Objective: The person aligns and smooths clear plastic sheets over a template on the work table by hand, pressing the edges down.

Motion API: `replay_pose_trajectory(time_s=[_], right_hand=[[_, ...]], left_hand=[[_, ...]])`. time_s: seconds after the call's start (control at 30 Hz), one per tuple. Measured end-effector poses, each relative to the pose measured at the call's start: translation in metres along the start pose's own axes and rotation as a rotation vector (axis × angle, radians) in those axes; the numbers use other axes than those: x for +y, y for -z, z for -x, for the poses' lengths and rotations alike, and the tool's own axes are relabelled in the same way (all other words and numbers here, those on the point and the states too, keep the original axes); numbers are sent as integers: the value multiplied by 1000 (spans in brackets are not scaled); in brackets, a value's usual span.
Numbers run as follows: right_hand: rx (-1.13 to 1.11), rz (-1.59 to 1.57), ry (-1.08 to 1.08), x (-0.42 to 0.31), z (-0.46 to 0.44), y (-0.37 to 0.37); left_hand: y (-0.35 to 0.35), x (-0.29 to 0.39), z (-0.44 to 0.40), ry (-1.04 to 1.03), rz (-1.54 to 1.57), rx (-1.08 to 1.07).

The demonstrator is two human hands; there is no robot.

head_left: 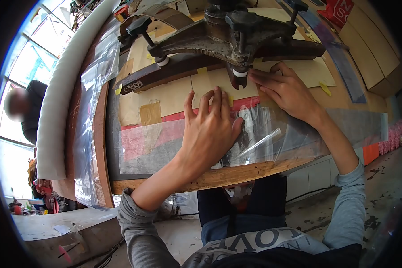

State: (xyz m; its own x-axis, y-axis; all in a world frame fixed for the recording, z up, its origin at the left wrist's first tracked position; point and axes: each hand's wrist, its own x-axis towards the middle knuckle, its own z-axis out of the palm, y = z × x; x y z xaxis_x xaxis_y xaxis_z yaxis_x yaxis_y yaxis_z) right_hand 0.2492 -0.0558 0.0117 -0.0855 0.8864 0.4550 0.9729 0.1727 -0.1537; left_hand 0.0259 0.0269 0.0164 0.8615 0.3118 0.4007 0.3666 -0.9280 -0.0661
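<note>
My left hand lies with its fingers stretched and apart over a tan board and the clear plastic sheet in front of it. A red strip runs along the board's near edge, partly under the plastic. My right hand is raised to the right, its fingertips beside the white-collared foot of a heavy dark metal press. Its fingers reach out, and I see nothing held in them. Under the press lies a long dark bar across the board.
A wooden table edge curves close to my body. Left of the work lie folded clear plastic and a long white foam roll. A dark ruler-like strip and cardboard boxes are at right. Another person is beyond the roll.
</note>
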Motion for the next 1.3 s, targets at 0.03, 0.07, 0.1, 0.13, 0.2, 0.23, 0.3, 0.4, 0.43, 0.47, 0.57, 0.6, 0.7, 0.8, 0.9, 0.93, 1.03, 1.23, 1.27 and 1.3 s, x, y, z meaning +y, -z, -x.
replay_pose_trajectory(time_s=[0.03, 0.07, 0.1, 0.13, 0.2, 0.23, 0.3, 0.4, 0.43, 0.47, 0.57, 0.6, 0.7, 0.8, 0.9, 0.93, 1.03, 1.23, 1.27, 1.3], right_hand=[[7, -9, 4, 1, 0, -1], [3, -5, 12, 2, 0, -1], [-1, 0, 19, 3, 0, -1], [-4, 3, 26, 4, 0, -1], [-6, 6, 23, 4, 0, 0], [-7, 6, 22, 3, -1, 1], [-8, -3, 17, 3, -1, 0], [-1, -13, 21, 4, -1, 0], [1, -15, 23, 4, -1, -1], [2, -7, 28, 4, -1, -1], [-4, 6, 32, 4, -1, 0], [-14, 2, 26, 3, -1, 2], [-26, -5, 20, 3, -2, 3], [-26, 28, 35, 4, -2, 2], [-27, 35, 24, 4, -3, 2], [-27, 30, 12, 4, -2, 1], [-33, 14, 21, 5, -3, 2], [-44, 40, 10, 9, -1, -1], [-43, 39, 11, 9, -1, 0], [-43, 38, 12, 8, -1, 1]], left_hand=[[0, 0, 0, -3, 0, -1], [1, 0, 0, -5, 1, -2], [1, 0, -1, -7, 1, -3], [3, 1, -1, -4, -6, -8], [6, 2, -2, 5, -20, -17], [7, 3, -2, 4, -14, -17], [8, 3, -3, 7, -4, -19], [8, 3, -3, 3, -9, -23], [7, 3, -3, 2, -12, -21], [6, 4, -3, 0, -15, -19], [7, 5, -3, -5, -27, -29], [7, 5, -3, -5, -31, -35], [6, 4, -2, -17, -43, -7], [8, 4, -3, -24, -59, -11], [8, 3, -4, -21, -55, -2], [7, 3, -4, -23, -61, -3], [7, 3, -4, -32, -71, -1], [6, 3, -4, -42, -73, 5], [6, 4, -4, -45, -74, 3], [7, 3, -4, -46, -76, 0]])
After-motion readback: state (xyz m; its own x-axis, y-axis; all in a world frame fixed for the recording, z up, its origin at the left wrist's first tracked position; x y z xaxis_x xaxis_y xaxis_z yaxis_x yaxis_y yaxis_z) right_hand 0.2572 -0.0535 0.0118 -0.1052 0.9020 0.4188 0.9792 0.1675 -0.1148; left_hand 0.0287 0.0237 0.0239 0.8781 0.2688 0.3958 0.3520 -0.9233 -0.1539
